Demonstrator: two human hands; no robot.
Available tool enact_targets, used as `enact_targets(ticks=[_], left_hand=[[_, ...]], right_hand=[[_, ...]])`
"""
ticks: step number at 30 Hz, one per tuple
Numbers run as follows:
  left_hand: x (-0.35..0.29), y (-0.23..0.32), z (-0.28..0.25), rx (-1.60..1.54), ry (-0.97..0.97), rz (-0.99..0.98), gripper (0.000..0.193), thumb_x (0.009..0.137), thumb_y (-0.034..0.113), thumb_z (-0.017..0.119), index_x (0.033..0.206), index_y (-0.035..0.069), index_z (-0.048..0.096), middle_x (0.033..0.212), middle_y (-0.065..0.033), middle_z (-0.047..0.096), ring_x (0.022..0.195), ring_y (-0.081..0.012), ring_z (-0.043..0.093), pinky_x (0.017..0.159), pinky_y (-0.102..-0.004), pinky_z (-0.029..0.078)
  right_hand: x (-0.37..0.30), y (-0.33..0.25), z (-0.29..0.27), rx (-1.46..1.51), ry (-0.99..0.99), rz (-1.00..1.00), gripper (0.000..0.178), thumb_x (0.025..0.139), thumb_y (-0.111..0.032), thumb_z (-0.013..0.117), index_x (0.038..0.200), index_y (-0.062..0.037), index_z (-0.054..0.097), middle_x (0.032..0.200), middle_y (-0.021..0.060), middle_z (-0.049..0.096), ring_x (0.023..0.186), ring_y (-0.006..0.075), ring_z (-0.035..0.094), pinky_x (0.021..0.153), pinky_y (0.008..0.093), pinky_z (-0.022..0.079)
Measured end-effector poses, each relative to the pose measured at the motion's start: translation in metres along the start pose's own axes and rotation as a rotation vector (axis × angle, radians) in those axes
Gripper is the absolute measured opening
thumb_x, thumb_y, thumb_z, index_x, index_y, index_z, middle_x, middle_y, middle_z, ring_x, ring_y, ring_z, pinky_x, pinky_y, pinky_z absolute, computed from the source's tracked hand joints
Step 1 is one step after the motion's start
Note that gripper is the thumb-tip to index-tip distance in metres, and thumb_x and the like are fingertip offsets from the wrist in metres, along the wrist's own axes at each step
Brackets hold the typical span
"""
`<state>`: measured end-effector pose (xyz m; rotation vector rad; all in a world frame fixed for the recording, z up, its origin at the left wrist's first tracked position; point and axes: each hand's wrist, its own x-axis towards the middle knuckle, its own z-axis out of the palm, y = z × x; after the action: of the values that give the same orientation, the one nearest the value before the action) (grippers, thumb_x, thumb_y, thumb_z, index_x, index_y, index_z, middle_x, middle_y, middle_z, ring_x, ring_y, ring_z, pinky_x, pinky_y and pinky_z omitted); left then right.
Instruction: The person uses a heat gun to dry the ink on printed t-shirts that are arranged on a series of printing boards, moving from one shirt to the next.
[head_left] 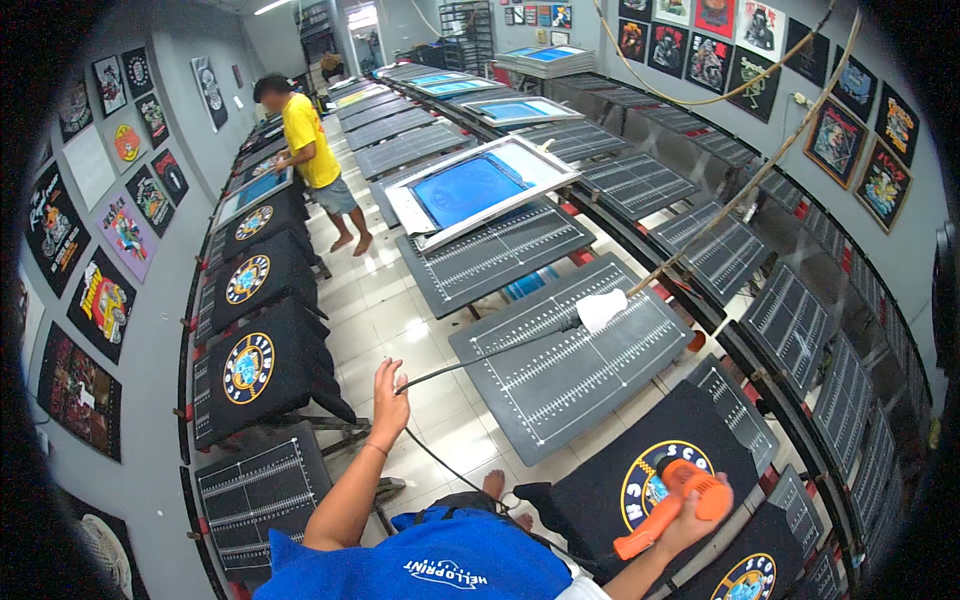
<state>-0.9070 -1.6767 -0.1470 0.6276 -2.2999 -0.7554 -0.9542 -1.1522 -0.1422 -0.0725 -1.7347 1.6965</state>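
Observation:
My right hand (690, 525) grips an orange hair dryer (683, 492) over a black T-shirt (590, 490) at the lower right. The dryer covers part of the shirt's round blue, yellow and white print (640, 480). My left hand (388, 395) is raised over the aisle with a black cable (465, 362) at its fingers. One stretch of that cable runs right to a white object (603, 312) over a grey printing board (570, 365); another hangs down toward my body.
Black shirts with the same print (247, 367) lie on boards along the left. A person in a yellow shirt (308, 140) leans over a screen frame (255, 193) there. Another blue screen (470, 188) rests ahead. A hanging cord (740, 195) crosses the right side. Tiled floor (375, 310) runs between the rows.

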Motion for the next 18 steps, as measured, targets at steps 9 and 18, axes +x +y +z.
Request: enact_targets(ticks=[9, 18], left_hand=[[0.033, -0.028, -0.108, -0.084, 0.286, -0.08, 0.029, 0.101, 0.022, 0.043, 0.108, 0.0, 0.06, 0.123, -0.0137, 0.053, 0.114, -0.0243, 0.052, 0.095, -0.0328, 0.043], [0.11, -0.052, -0.146, -0.326, 0.082, -0.109, 0.022, 0.096, 0.017, 0.054, 0.086, -0.001, 0.061, 0.077, -0.01, 0.062, 0.073, -0.0171, 0.061, 0.069, -0.0294, 0.048]], right_hand=[[-0.033, -0.014, 0.095, 0.938, -0.171, 0.98, 0.039, 0.086, -0.009, 0.055, 0.122, -0.002, 0.044, 0.094, 0.0074, 0.053, 0.084, 0.0147, 0.056, 0.078, 0.0271, 0.053], [-0.055, -0.059, 0.293, 0.856, -0.413, 0.944, 0.033, 0.083, -0.006, 0.056, 0.114, -0.0044, 0.045, 0.088, 0.0054, 0.051, 0.075, 0.0126, 0.054, 0.067, 0.0255, 0.052]])
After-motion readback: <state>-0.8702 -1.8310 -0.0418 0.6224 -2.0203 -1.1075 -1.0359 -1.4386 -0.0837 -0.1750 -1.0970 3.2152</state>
